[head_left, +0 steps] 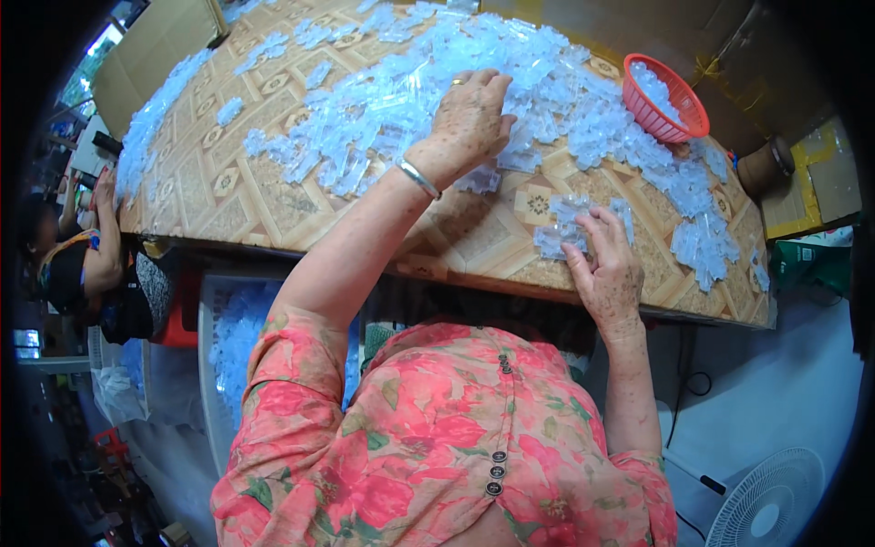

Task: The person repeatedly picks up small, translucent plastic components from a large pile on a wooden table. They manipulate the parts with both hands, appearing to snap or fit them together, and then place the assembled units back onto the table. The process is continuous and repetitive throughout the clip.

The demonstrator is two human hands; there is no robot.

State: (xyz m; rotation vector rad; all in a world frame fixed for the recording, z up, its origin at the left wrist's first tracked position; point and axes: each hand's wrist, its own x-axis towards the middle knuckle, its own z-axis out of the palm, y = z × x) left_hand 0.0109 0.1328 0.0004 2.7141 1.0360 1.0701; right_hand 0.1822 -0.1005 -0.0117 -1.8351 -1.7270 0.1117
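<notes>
A large heap of small clear plastic pieces [383, 109], bluish in the light, covers much of the patterned table [246, 196]. My left hand [469, 118] reaches over the heap's middle, back upward. Its fingers bend down toward the pieces, with the thumb apart; the fingertips are partly hidden, and I see nothing held. Near the front edge, my right hand [609, 278] has its thumb and fingers spread. Its fingertips are at a small separate group of clear plastic pieces [551, 239], touching or just above them.
A red plastic basket [665, 100] holding clear pieces stands at the far right, beside a brown cylindrical object [766, 169]. Cardboard [674, 36] walls the back. Below the table's left part is a white crate [214, 365]. Another person's arm [105, 228] is at the left; a fan [770, 501] stands lower right.
</notes>
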